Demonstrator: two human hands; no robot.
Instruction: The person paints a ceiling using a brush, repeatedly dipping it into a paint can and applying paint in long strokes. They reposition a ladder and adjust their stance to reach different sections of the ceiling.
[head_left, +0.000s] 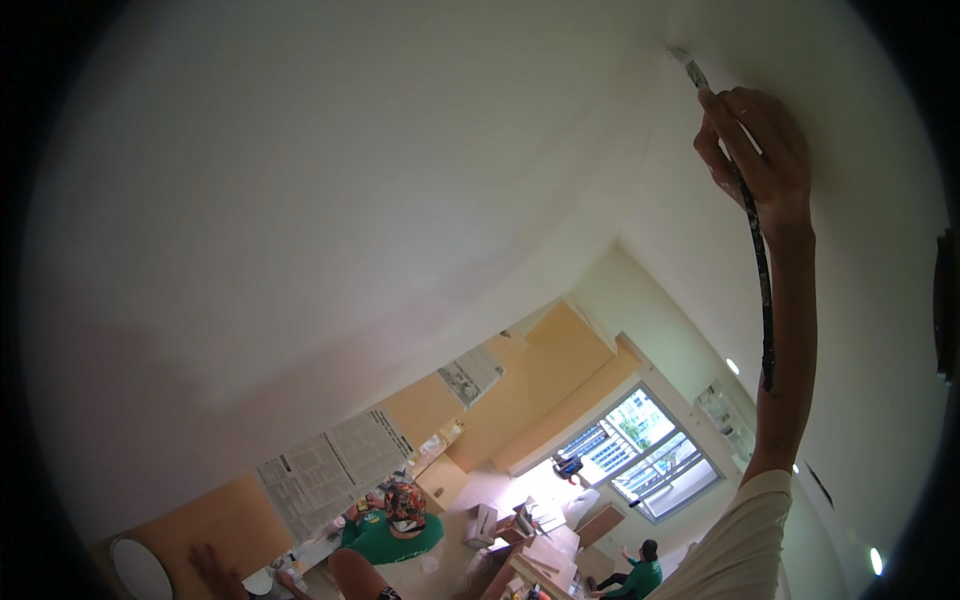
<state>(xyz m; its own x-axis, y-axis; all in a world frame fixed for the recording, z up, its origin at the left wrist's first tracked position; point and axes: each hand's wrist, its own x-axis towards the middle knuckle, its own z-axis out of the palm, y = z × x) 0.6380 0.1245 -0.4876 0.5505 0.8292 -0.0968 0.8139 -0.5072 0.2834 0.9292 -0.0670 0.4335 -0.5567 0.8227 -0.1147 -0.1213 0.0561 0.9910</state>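
Note:
My right hand is raised high at the upper right, fingers closed around a long thin paintbrush. The dark, paint-spattered handle runs back along my forearm. Its bristle tip touches the white surface near a corner line where two white planes meet. At the lower left, a dark, dim hand that seems to be my left hand rests on an orange-brown panel, fingers apart. A round white lid or dish is beside it; the picture's dark rim partly hides this area.
Newspaper sheets cover parts of the orange-brown panels. Far below, a person in a green shirt and patterned cap bends over; another in green sits near a window. Boxes and boards crowd the floor.

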